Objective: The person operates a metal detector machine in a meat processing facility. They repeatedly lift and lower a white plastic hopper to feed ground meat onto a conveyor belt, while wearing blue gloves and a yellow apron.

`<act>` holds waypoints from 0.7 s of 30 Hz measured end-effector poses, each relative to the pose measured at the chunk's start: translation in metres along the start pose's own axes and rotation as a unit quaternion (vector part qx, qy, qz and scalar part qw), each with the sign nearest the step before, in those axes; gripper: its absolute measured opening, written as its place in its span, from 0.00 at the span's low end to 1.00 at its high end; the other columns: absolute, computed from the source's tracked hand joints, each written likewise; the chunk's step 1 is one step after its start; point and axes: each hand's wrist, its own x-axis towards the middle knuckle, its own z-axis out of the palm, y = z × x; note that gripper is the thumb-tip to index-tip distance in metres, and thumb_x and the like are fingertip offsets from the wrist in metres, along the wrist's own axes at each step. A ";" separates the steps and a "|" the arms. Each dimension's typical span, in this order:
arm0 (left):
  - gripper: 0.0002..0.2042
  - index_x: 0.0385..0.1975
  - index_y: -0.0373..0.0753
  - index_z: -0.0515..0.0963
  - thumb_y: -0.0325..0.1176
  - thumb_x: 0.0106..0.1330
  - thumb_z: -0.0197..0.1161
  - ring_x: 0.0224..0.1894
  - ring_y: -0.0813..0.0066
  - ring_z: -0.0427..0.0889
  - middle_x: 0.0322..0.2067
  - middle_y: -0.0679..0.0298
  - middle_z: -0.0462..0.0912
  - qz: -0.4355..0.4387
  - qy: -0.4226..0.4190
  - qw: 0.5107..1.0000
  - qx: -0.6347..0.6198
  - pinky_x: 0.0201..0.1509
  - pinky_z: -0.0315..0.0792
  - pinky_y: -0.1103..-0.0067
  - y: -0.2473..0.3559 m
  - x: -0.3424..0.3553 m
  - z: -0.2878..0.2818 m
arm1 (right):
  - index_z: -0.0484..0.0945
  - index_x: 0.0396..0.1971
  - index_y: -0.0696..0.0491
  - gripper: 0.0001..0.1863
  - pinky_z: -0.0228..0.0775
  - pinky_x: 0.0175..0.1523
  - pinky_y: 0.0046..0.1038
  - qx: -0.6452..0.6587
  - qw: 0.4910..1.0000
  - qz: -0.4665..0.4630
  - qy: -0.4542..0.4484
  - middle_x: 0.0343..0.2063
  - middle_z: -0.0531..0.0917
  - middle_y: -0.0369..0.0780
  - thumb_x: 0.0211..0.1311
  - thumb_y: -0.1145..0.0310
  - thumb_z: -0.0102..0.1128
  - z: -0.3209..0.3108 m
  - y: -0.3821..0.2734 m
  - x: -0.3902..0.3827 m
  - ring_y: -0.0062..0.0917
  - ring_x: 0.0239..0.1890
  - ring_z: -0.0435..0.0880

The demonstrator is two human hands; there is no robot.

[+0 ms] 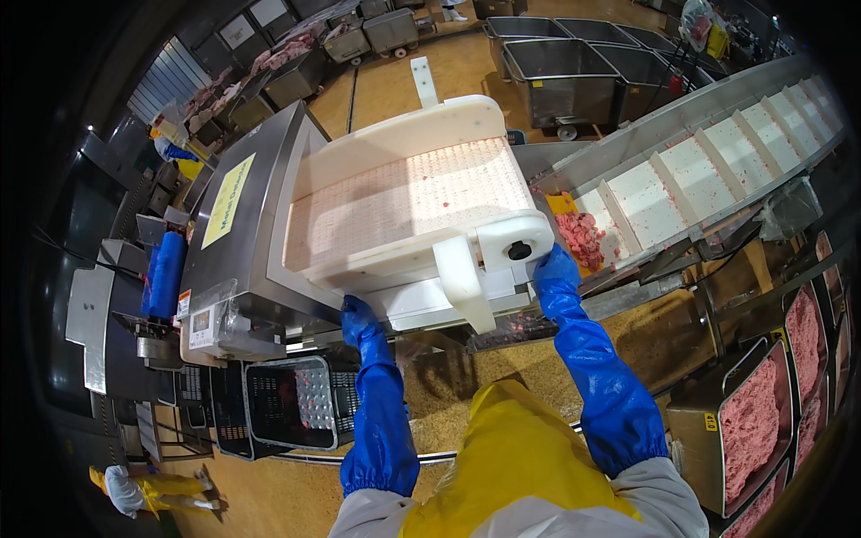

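A white conveyor belt [404, 193] with tall white side guards and a few pink meat scraps comes out of a steel box-shaped machine [256, 179]. My left hand [360, 321], in a blue glove and sleeve, is closed at the conveyor's near lower edge beside the machine; what it grips is hidden. My right hand [558, 267], gloved alike, is closed by the belt's rounded right end; its fingertips are partly hidden. Just beyond it, a heap of pink ground meat [581, 238] lies against a yellow piece [563, 203] at the foot of a white cleated incline conveyor [664, 202].
Steel bins of ground meat [752, 430] stand at the lower right. Black crates [291, 403] sit at the lower left. Several steel carts [560, 81] stand at the back. A person in yellow and white [148, 491] is at far lower left; another [175, 152] is beyond the machine.
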 end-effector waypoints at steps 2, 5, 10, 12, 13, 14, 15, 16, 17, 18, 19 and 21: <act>0.32 0.44 0.40 0.86 0.60 0.75 0.39 0.44 0.39 0.84 0.40 0.48 0.87 -0.001 0.005 1.000 0.008 0.49 0.78 0.54 0.000 0.001 0.000 | 0.80 0.40 0.53 0.09 0.78 0.44 0.51 0.000 1.000 0.003 -0.002 0.33 0.86 0.52 0.63 0.67 0.57 0.000 0.000 0.000 0.51 0.38 0.86; 0.33 0.44 0.39 0.86 0.61 0.75 0.39 0.45 0.40 0.84 0.41 0.48 0.87 0.001 -0.001 1.000 0.006 0.50 0.78 0.54 -0.001 0.001 0.001 | 0.81 0.40 0.52 0.09 0.78 0.44 0.51 0.003 1.000 0.007 -0.003 0.33 0.86 0.52 0.63 0.67 0.57 0.002 0.001 0.001 0.51 0.38 0.86; 0.32 0.43 0.40 0.86 0.62 0.74 0.41 0.45 0.38 0.84 0.40 0.47 0.87 0.012 0.009 1.000 -0.003 0.48 0.77 0.53 -0.006 0.002 0.004 | 0.81 0.41 0.52 0.10 0.78 0.45 0.51 0.006 1.000 0.010 -0.001 0.33 0.86 0.52 0.63 0.66 0.56 0.000 -0.001 -0.001 0.52 0.38 0.86; 0.32 0.43 0.40 0.86 0.61 0.74 0.41 0.45 0.38 0.84 0.40 0.47 0.87 0.016 0.012 1.000 -0.006 0.48 0.77 0.52 -0.005 0.001 0.003 | 0.81 0.41 0.51 0.10 0.78 0.45 0.51 0.002 1.000 0.009 -0.002 0.33 0.87 0.51 0.63 0.66 0.56 0.001 0.000 -0.001 0.51 0.38 0.86; 0.32 0.43 0.40 0.86 0.61 0.74 0.41 0.44 0.38 0.84 0.40 0.47 0.87 0.017 0.014 1.000 -0.010 0.48 0.77 0.52 -0.005 0.000 0.003 | 0.81 0.41 0.51 0.11 0.78 0.45 0.51 0.000 1.000 0.009 -0.003 0.33 0.87 0.51 0.63 0.66 0.56 0.001 0.000 0.000 0.51 0.38 0.86; 0.32 0.43 0.40 0.86 0.61 0.74 0.41 0.44 0.38 0.84 0.39 0.47 0.87 0.020 0.015 1.000 -0.015 0.48 0.77 0.52 -0.004 -0.001 0.004 | 0.81 0.41 0.51 0.11 0.78 0.45 0.51 -0.003 1.000 0.009 0.001 0.33 0.87 0.51 0.63 0.65 0.56 0.003 0.002 0.001 0.51 0.38 0.86; 0.32 0.42 0.40 0.86 0.61 0.74 0.41 0.44 0.38 0.84 0.39 0.47 0.87 0.022 0.014 0.999 -0.019 0.47 0.77 0.53 -0.003 0.000 0.004 | 0.81 0.42 0.51 0.11 0.78 0.44 0.51 -0.006 1.000 0.009 0.004 0.33 0.87 0.51 0.63 0.65 0.56 0.005 0.004 0.002 0.51 0.38 0.86; 0.32 0.42 0.40 0.86 0.61 0.74 0.41 0.44 0.38 0.84 0.39 0.47 0.87 0.024 0.013 0.999 -0.023 0.47 0.77 0.53 -0.002 0.000 0.005 | 0.81 0.42 0.51 0.11 0.78 0.44 0.51 -0.009 1.000 0.009 0.007 0.33 0.87 0.51 0.63 0.65 0.56 0.006 0.007 0.003 0.51 0.38 0.86; 0.31 0.42 0.40 0.86 0.60 0.74 0.42 0.44 0.38 0.84 0.39 0.47 0.87 0.024 0.013 0.999 -0.025 0.47 0.77 0.53 -0.003 0.001 0.004 | 0.81 0.42 0.51 0.11 0.78 0.44 0.51 -0.009 1.000 0.008 0.007 0.33 0.87 0.51 0.63 0.65 0.56 0.006 0.004 0.002 0.51 0.38 0.86; 0.31 0.41 0.40 0.86 0.60 0.75 0.42 0.44 0.38 0.84 0.38 0.47 0.87 0.021 0.013 0.999 -0.024 0.47 0.77 0.53 -0.005 0.001 0.004 | 0.81 0.42 0.51 0.11 0.78 0.44 0.51 -0.009 1.000 0.007 0.007 0.33 0.87 0.51 0.63 0.65 0.56 0.005 0.002 0.001 0.51 0.38 0.86; 0.31 0.41 0.39 0.86 0.60 0.75 0.42 0.44 0.39 0.84 0.38 0.47 0.87 0.017 0.014 0.999 -0.023 0.47 0.77 0.53 -0.006 0.001 0.003 | 0.81 0.42 0.51 0.11 0.78 0.44 0.51 -0.008 1.000 0.005 0.007 0.33 0.87 0.51 0.63 0.65 0.55 0.005 0.000 0.000 0.51 0.38 0.86; 0.31 0.41 0.39 0.86 0.60 0.75 0.42 0.43 0.39 0.84 0.38 0.47 0.87 0.015 0.012 1.000 -0.019 0.47 0.77 0.53 -0.003 0.000 0.003 | 0.81 0.42 0.51 0.11 0.78 0.44 0.52 -0.018 1.000 0.014 0.001 0.33 0.87 0.51 0.63 0.65 0.55 0.006 0.002 0.002 0.51 0.38 0.86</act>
